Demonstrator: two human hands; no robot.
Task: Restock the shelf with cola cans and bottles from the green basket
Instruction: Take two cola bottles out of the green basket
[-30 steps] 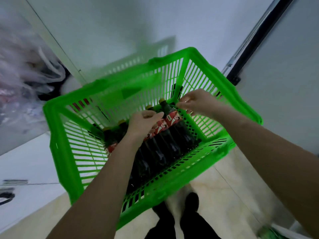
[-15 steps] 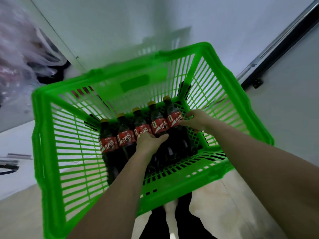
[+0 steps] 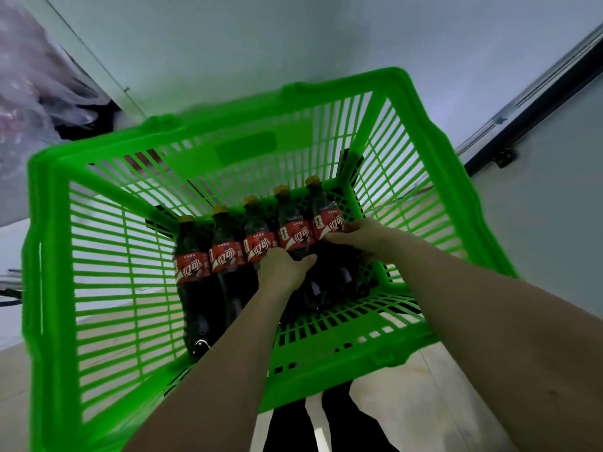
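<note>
A green plastic basket (image 3: pixel 49 243) fills the middle of the view, seen from above. Several dark cola bottles (image 3: pixel 225 252) with red labels and yellow caps lie side by side on its bottom. My left hand (image 3: pixel 284 265) is down inside the basket, its fingers closed over the body of the second bottle from the right (image 3: pixel 290 236). My right hand (image 3: pixel 362 236) grips the rightmost bottle (image 3: pixel 326 220) at its label. No cans are in sight.
A pale wall rises behind the basket. A dark metal rail (image 3: pixel 535 102) runs diagonally at the upper right. Clear plastic bags (image 3: pixel 36 86) hang at the upper left. Beige floor tiles (image 3: pixel 408 402) and dark trouser legs (image 3: pixel 352 425) show below the basket.
The view has closed in on the basket. Both hands have gone deeper, from above the bottle necks down onto the bodies of the two right-hand bottles.
</note>
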